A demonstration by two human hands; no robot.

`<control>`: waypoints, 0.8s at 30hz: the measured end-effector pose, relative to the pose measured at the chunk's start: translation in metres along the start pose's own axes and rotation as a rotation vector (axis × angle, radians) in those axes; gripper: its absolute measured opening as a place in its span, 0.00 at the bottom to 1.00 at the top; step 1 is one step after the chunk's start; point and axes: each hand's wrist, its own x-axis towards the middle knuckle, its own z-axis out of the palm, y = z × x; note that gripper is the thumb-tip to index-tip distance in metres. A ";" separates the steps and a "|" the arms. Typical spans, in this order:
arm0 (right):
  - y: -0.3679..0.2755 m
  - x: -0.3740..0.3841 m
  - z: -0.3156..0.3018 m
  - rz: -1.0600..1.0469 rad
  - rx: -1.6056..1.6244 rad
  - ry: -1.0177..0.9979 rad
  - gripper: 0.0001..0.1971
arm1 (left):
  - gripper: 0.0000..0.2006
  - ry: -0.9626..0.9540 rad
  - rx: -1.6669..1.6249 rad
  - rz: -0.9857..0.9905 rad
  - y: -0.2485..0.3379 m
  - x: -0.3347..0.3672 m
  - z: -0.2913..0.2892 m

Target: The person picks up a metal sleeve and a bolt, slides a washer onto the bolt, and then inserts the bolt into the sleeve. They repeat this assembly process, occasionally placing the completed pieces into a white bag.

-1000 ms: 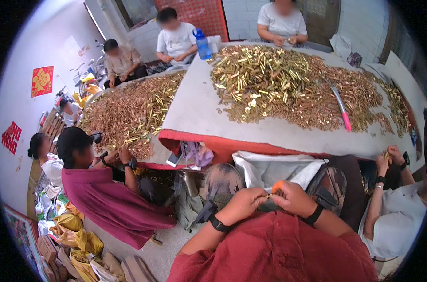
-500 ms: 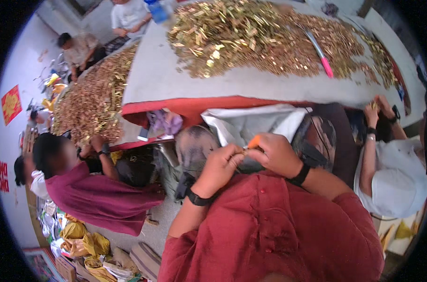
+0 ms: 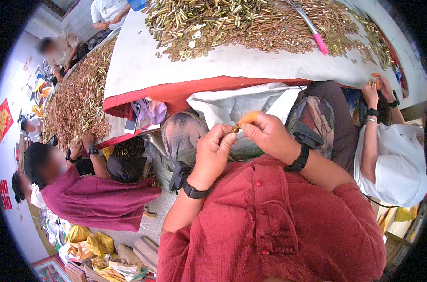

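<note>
In front of my lap, my left hand [image 3: 213, 149] and my right hand [image 3: 271, 137] meet fingertip to fingertip. Both pinch a small brass-coloured fitting [image 3: 235, 128], partly covered by the fingers. An orange finger cover [image 3: 247, 117] sits on my right index finger. Below the hands, a white sack or sheet [image 3: 251, 101] lies open across my lap. Beyond it, the pale tabletop [image 3: 143, 70] bears a big heap of brass tubes [image 3: 194, 19], with small rings [image 3: 206, 43] scattered along its near edge.
Pink-handled tweezers [image 3: 320, 43] lie on the heap. At left, a person in a purple top [image 3: 96, 197] works at another brass pile [image 3: 77, 94]; a person in white [image 3: 387, 160] sits at right, hands close together. A phone [image 3: 130, 125] rests under the table edge beside lilac cloth [image 3: 152, 113].
The whole view has shifted, so the table and heap sit higher in the picture. My hands stay together, slightly higher, and the brass fitting between them shows more plainly.
</note>
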 end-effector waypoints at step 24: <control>0.001 0.007 0.000 0.169 0.249 -0.002 0.12 | 0.03 0.087 -0.070 -0.162 -0.017 0.005 0.005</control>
